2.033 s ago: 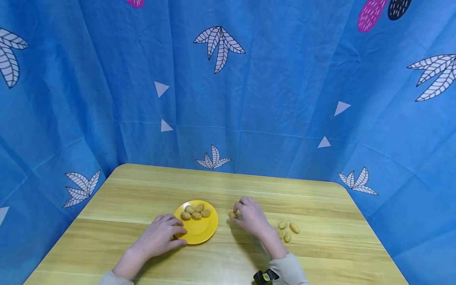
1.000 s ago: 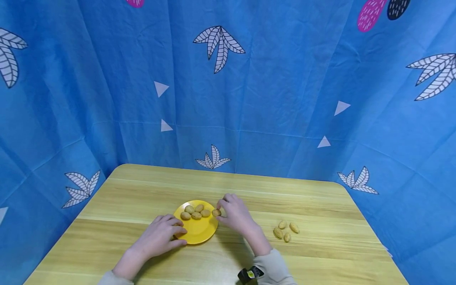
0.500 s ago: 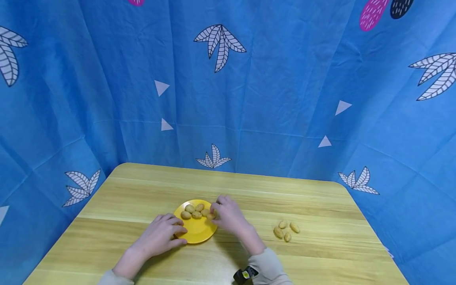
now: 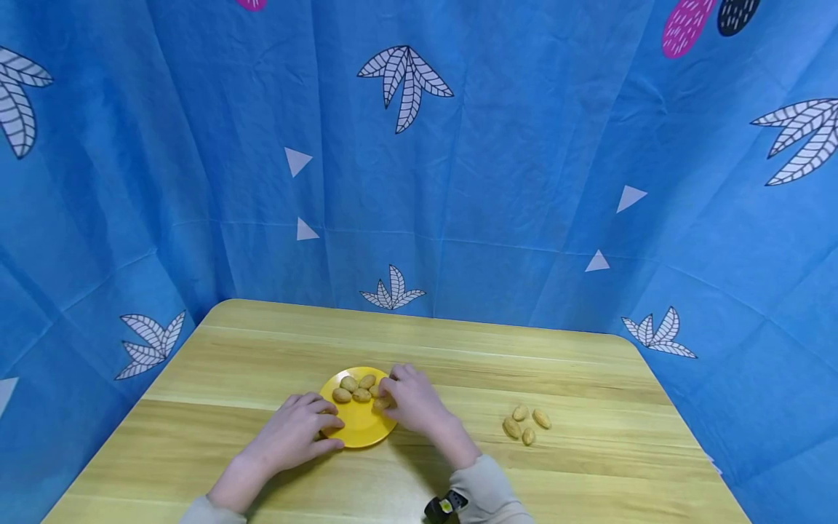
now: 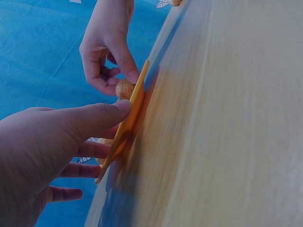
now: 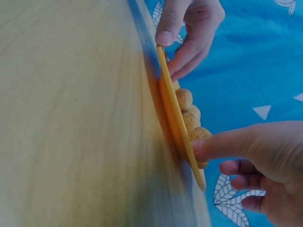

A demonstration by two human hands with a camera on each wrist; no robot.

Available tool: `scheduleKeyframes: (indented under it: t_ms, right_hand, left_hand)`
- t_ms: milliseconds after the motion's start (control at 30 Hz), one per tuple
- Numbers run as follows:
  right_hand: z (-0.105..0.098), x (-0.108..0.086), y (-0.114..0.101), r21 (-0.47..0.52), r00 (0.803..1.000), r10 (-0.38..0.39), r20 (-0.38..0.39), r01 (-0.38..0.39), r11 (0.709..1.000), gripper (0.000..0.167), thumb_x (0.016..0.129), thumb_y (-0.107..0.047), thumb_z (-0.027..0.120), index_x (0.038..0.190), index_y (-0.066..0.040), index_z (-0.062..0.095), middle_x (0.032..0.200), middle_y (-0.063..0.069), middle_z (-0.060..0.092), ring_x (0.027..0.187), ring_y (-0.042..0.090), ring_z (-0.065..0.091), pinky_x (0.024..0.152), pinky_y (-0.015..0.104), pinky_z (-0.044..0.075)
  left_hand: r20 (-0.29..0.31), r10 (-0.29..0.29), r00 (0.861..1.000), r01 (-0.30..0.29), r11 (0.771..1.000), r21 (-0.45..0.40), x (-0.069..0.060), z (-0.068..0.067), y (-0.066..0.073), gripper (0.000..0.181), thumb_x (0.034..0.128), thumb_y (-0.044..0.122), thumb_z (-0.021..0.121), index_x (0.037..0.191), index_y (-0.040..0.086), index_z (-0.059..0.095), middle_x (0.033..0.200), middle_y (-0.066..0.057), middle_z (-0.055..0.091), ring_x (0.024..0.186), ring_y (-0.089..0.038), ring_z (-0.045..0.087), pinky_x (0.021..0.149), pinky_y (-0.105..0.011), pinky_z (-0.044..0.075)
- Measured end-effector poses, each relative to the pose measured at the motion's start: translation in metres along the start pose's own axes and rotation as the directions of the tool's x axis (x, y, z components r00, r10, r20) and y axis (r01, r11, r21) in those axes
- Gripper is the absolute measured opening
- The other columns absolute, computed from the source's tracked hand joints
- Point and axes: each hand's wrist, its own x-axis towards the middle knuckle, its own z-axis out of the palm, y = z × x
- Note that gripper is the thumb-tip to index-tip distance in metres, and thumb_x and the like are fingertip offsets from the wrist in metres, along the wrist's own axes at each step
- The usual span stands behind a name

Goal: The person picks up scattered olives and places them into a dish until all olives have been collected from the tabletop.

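A yellow plate (image 4: 363,428) lies on the table with several brown walnuts (image 4: 342,395) grouped in its far half. My left hand (image 4: 293,435) holds the plate's left rim, the thumb on the near edge and the fingers curved over the side. At the right side of the plate, my right hand (image 4: 416,402) pinches a walnut (image 6: 200,134) between thumb and fingers, low over the plate's surface beside the others. The right hand's fingers partly hide that walnut in the head view.
Several smaller, longer nut-like pieces (image 4: 512,427) lie in a loose group on the wooden table (image 4: 589,466), right of the right forearm. A black band with a small device (image 4: 445,505) is on the right wrist. Blue patterned cloth (image 4: 511,182) hangs behind and beside the table.
My right hand has carried the walnut leftward from the table, over the plate's right rim and onto the plate beside the others. My left hand has stayed at the plate's rim.
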Motion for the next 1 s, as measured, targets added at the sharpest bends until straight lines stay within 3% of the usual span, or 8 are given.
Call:
scheduleKeyframes:
  t_ms: [367, 633, 1000]
  right_hand:
    - [0.001, 0.0005, -0.0026, -0.013, 1.0, -0.014, 0.003, 0.014, 1.0, 0.021, 0.08, -0.029, 0.08, 0.095, -0.022, 0.068, 0.094, -0.005, 0.054, 0.09, 0.013, 0.046, 0.074, 0.024, 0.041]
    - [0.0011, 0.0006, -0.0048, -0.002, 1.0, -0.009, -0.003, 0.009, 1.0, 0.019, 0.081, -0.023, 0.079, 0.097, -0.021, 0.069, 0.094, -0.004, 0.056, 0.091, 0.013, 0.047, 0.077, 0.026, 0.043]
    - [0.0029, 0.0043, -0.007, -0.016, 0.999, -0.03, -0.009, 0.03, 0.999, 0.016, 0.086, -0.025, 0.075, 0.1, -0.021, 0.07, 0.094, -0.004, 0.055, 0.089, 0.013, 0.046, 0.073, 0.023, 0.039]
  left_hand:
    - [-0.039, 0.027, 0.999, -0.026, 1.0, 0.011, -0.0005, 0.0004, -0.0001, 0.032, 0.0816, 0.049, 0.072, 0.1, 0.024, 0.076, 0.108, 0.004, 0.07, 0.104, -0.018, 0.057, 0.092, -0.047, 0.046]
    - [-0.019, 0.017, 1.0, -0.017, 1.0, 0.018, -0.0011, 0.0024, -0.0013, 0.033, 0.0825, 0.051, 0.07, 0.101, 0.025, 0.076, 0.109, 0.006, 0.07, 0.106, -0.018, 0.057, 0.092, -0.047, 0.046]
    - [-0.037, 0.035, 0.999, -0.035, 0.999, 0.017, -0.0011, 0.0006, -0.0007, 0.031, 0.0824, 0.049, 0.071, 0.1, 0.024, 0.076, 0.108, 0.005, 0.07, 0.105, -0.019, 0.058, 0.093, -0.047, 0.046]
